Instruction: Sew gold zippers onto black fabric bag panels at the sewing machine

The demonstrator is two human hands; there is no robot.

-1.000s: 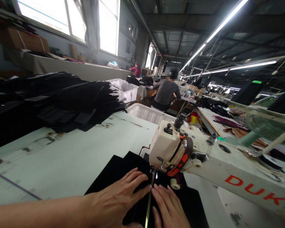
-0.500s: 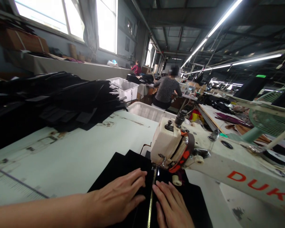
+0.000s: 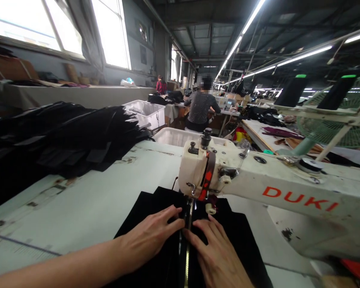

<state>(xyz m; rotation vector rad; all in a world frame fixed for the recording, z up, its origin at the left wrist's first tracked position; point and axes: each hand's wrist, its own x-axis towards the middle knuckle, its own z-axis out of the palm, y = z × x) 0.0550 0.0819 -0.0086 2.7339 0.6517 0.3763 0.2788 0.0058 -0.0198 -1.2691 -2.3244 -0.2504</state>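
Note:
Black fabric pieces lie under the head of a white sewing machine. A zipper with gold-coloured teeth runs lengthwise over the cloth, up to the presser foot area. On the left of the zipper, my left hand rests on the fabric with its fingers stretched forward and its thumb near the teeth. My right hand lies on the cloth to the right, fingers apart, its index fingertip touching the zipper. Both hands are open and press from above. The needle point is too small to make out.
A large stack of black cut pieces covers the table's left side. Behind the machine stands a white plastic bin, with another white crate beyond. A person sits farther ahead. Thread cones and a green fan are at right.
The view has swung to the right. My right index finger has moved left onto the zipper, and its fingers are more spread. My left hand stays on the fabric.

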